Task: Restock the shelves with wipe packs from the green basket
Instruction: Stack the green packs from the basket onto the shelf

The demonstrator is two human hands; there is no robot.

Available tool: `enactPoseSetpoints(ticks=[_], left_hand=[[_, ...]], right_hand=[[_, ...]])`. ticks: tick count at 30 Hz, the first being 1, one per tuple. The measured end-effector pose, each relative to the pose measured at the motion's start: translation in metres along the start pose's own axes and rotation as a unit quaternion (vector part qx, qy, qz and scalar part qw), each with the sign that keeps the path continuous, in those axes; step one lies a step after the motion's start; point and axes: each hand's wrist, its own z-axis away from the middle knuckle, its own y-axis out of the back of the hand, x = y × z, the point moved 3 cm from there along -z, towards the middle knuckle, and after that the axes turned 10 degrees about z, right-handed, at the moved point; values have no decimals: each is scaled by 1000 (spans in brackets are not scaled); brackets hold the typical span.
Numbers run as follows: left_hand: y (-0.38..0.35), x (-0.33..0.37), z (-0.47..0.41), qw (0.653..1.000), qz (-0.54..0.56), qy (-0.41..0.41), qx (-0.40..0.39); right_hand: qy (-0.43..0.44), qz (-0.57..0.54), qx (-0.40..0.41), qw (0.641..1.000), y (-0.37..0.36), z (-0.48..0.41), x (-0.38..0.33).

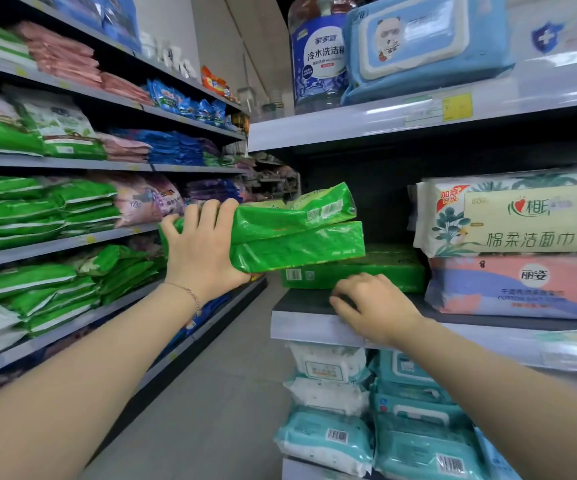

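My left hand (201,247) grips the left end of two stacked green wipe packs (297,233) and holds them in the air at the open end of the right-hand shelf (314,325). Just below them another green pack (366,273) lies flat on that shelf. My right hand (370,308) rests on the shelf's front edge with its fingers curled, right in front of the lying pack; whether they touch it I cannot tell. The green basket is out of view.
A cream tissue pack (512,216) sits on a pink-and-blue pack (522,289) to the right on the same shelf. Teal and white wipe packs (384,427) fill the shelf below. Across the grey aisle floor (218,393), the left shelving holds green and pink packs (38,209).
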Motion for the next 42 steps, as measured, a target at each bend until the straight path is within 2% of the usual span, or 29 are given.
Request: enactPoseSetpoints(ticks=[2, 3, 7, 11, 15, 18, 22, 25, 31, 35, 42], left_hand=[[-6, 9, 2, 1000, 1, -9, -4], [-9, 15, 3, 1000, 1, -14, -11], [-23, 48, 4, 998, 11, -44, -35], [-42, 79, 5, 995, 19, -81, -57], [-54, 95, 0, 991, 25, -106, -81], [-61, 100, -4, 982, -2, -124, -141], [-64, 85, -11, 960, 55, -161, -220], [-64, 75, -10, 953, 76, -191, -222], [-74, 94, 2, 958, 87, -166, -216], [-66, 92, 7, 965, 79, -149, -202], [-58, 77, 27, 968, 119, -50, -215]], right_hand=[[99, 8, 125, 987, 11, 19, -14], [135, 23, 161, 977, 15, 28, -20], [190, 109, 222, 950, 27, 43, -27], [114, 163, 235, 951, 41, 39, -4], [31, 166, 174, 970, 32, 32, 23], [-12, 152, 154, 976, 23, 29, 31], [-23, 123, 171, 977, 16, 28, 37], [-23, 127, 174, 976, 13, 29, 38], [-68, 138, 139, 978, 4, 22, 32], [-92, 154, 145, 973, 7, 29, 23], [-134, 170, 173, 961, 29, 49, 21]])
